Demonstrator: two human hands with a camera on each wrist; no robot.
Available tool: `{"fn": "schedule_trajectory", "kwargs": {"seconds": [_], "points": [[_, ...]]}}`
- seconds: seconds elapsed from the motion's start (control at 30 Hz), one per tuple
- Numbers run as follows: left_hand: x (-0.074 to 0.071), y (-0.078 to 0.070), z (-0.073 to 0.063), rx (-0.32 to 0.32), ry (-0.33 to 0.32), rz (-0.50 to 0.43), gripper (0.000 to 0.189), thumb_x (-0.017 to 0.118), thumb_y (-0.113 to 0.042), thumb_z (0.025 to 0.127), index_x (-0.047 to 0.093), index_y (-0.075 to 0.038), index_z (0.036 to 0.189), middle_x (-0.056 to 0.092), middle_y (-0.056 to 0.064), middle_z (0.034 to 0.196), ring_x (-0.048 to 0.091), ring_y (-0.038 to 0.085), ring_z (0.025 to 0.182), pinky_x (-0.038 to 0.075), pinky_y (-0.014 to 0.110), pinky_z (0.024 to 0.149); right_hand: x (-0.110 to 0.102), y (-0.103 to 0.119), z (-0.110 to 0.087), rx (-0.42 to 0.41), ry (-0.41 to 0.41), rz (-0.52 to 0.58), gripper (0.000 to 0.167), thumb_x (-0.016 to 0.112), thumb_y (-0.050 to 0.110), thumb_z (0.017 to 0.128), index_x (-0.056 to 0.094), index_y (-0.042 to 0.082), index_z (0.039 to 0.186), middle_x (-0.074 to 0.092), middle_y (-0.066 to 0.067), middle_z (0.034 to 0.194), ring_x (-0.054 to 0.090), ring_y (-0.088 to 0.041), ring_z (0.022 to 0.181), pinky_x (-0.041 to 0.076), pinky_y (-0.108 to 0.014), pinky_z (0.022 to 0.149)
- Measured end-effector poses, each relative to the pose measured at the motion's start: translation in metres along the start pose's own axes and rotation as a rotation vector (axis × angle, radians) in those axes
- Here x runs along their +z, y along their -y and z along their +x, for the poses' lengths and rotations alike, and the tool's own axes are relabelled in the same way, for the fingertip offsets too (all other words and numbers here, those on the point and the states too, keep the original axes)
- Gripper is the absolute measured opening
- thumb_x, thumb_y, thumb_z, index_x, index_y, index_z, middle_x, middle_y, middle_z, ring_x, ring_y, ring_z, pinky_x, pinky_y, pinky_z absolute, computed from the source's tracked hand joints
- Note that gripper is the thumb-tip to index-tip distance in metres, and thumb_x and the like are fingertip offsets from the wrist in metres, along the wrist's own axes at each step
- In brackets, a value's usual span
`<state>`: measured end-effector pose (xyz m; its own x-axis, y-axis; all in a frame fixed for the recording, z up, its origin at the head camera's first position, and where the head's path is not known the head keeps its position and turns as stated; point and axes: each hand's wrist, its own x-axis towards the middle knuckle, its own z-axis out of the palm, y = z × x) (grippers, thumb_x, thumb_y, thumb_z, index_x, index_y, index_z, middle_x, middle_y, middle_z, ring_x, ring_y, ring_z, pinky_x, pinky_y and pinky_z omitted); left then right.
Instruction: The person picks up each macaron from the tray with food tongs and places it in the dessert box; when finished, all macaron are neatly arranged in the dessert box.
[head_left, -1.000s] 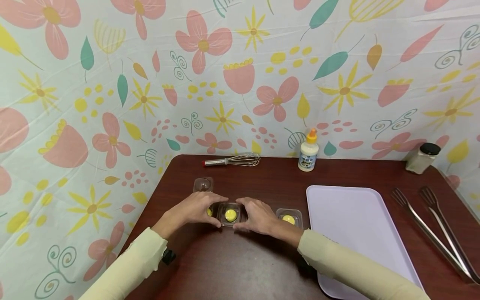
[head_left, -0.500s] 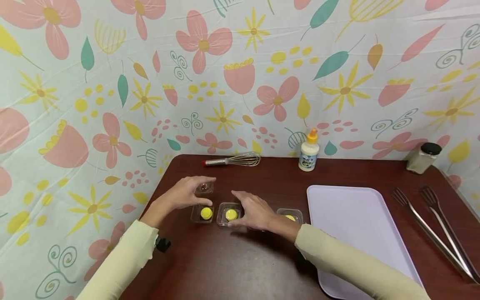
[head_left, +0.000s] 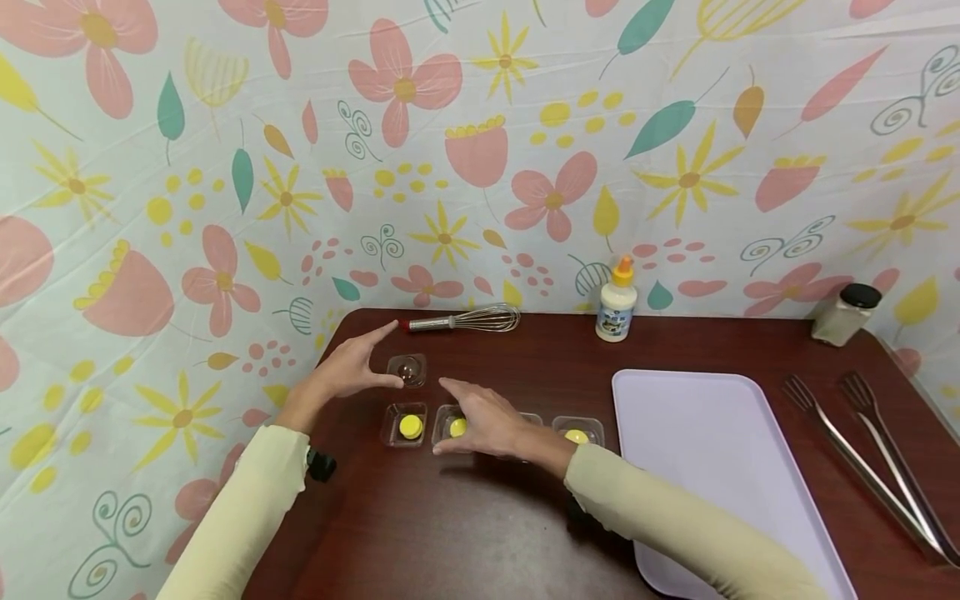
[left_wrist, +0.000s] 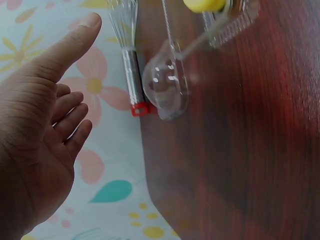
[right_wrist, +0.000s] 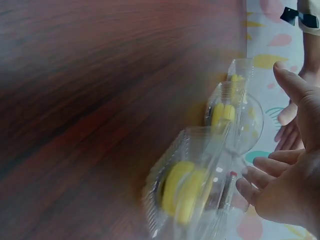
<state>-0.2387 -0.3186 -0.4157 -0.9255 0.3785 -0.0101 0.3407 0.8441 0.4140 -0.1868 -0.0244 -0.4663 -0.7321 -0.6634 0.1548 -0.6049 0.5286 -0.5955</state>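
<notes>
Four-sided clear plastic boxes stand in a row, holding yellow macarons. My left hand (head_left: 347,367), thumb and fingers spread, hovers beside a clear domed lid (head_left: 407,372) behind the leftmost box (head_left: 391,434); that box has a yellow macaron (head_left: 410,427) in it. In the left wrist view the hand is apart from the lid and holds nothing. My right hand (head_left: 487,421) spreads over the second box (head_left: 442,416), covering part of it and most of a third (head_left: 533,418). The right wrist view shows no grip on the boxes. Another box (head_left: 595,428) stands to the right.
Along the back edge lie a whisk (head_left: 465,321), a white squeeze bottle (head_left: 617,312) with an orange tip, and a black-capped jar (head_left: 847,317). A pale lilac tray (head_left: 690,417) takes up the right side, with metal tongs (head_left: 862,467) beyond it.
My left hand has left the second box and moved left and back, to beside the domed lid. My right hand has shifted slightly left over the second box, which has stayed about where it was.
</notes>
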Motion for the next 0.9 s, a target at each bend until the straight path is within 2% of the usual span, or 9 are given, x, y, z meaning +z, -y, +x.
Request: {"fn": "schedule_trajectory", "kwargs": {"seconds": [0.2, 0.37, 0.6, 0.9], "points": [[0.004, 0.013, 0.007, -0.076, 0.031, -0.015, 0.113, 0.089, -0.040, 0.088, 0.020, -0.006, 0.170, 0.031, 0.022, 0.170, 0.040, 0.046, 0.150, 0.038, 0.064, 0.116, 0.005, 0.007, 0.010, -0.041, -0.010, 0.000, 0.109, 0.096, 0.045, 0.078, 0.041, -0.001, 0.160, 0.049, -0.021, 0.160, 0.053, -0.037, 0.142, 0.045, -0.052, 0.115], [0.011, 0.026, 0.012, -0.135, 0.057, -0.029, 0.116, 0.088, -0.043, 0.088, 0.016, -0.006, 0.171, 0.029, 0.024, 0.170, 0.039, 0.048, 0.149, 0.038, 0.065, 0.116, 0.012, 0.014, 0.018, -0.019, -0.003, -0.046, 0.107, 0.096, 0.047, 0.078, 0.044, -0.001, 0.159, 0.053, -0.018, 0.157, 0.056, -0.034, 0.140, 0.046, -0.048, 0.115], [0.026, 0.042, 0.016, -0.150, 0.083, -0.037, 0.112, 0.088, -0.044, 0.089, 0.022, -0.003, 0.169, 0.032, 0.025, 0.169, 0.038, 0.048, 0.150, 0.037, 0.066, 0.116, 0.019, 0.019, 0.028, 0.030, 0.007, -0.081, 0.102, 0.096, 0.049, 0.076, 0.052, 0.000, 0.155, 0.060, -0.014, 0.151, 0.061, -0.031, 0.134, 0.052, -0.043, 0.108], [0.040, 0.045, 0.016, -0.133, 0.103, -0.040, 0.100, 0.088, -0.038, 0.090, 0.032, -0.003, 0.166, 0.043, 0.024, 0.163, 0.046, 0.045, 0.145, 0.042, 0.063, 0.114, 0.026, 0.021, 0.034, 0.086, 0.024, -0.131, 0.096, 0.095, 0.052, 0.076, 0.059, 0.006, 0.152, 0.067, -0.009, 0.143, 0.068, -0.025, 0.124, 0.059, -0.039, 0.094]]}}
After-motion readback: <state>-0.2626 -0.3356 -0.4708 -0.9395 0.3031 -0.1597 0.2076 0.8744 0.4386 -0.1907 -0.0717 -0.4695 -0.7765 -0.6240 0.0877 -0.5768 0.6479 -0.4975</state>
